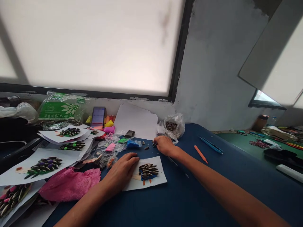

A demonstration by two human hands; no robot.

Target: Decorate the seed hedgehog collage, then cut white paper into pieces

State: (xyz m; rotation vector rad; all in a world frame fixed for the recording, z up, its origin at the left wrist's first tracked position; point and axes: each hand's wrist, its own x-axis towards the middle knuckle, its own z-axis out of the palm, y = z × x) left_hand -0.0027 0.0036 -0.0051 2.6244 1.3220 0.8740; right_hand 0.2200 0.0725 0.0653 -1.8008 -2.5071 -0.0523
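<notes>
My left hand [126, 165] lies flat with fingers stretched on the upper left edge of a white paper card [159, 165]. On the card, overlapping sunflower seeds [149, 171] are set in blue clay [151, 178], with pale clay at the left and two orange bits below. My right hand [165, 144] is farther off, beyond the card, its fingers pinched at dark sunflower seeds on the table; the fingertips are partly hidden. A loose sunflower seed [146, 148] lies left of it. Just behind stands a clear plastic bag [179, 126] of seeds.
Finished-looking seed cards [44, 165] pile up at the left, beside a pink cloth [71, 186]. Clay packets [133, 143] and blank paper [134, 121] lie behind. On the blue table [227, 186] are an orange tool [201, 154] and blue tweezers [210, 145].
</notes>
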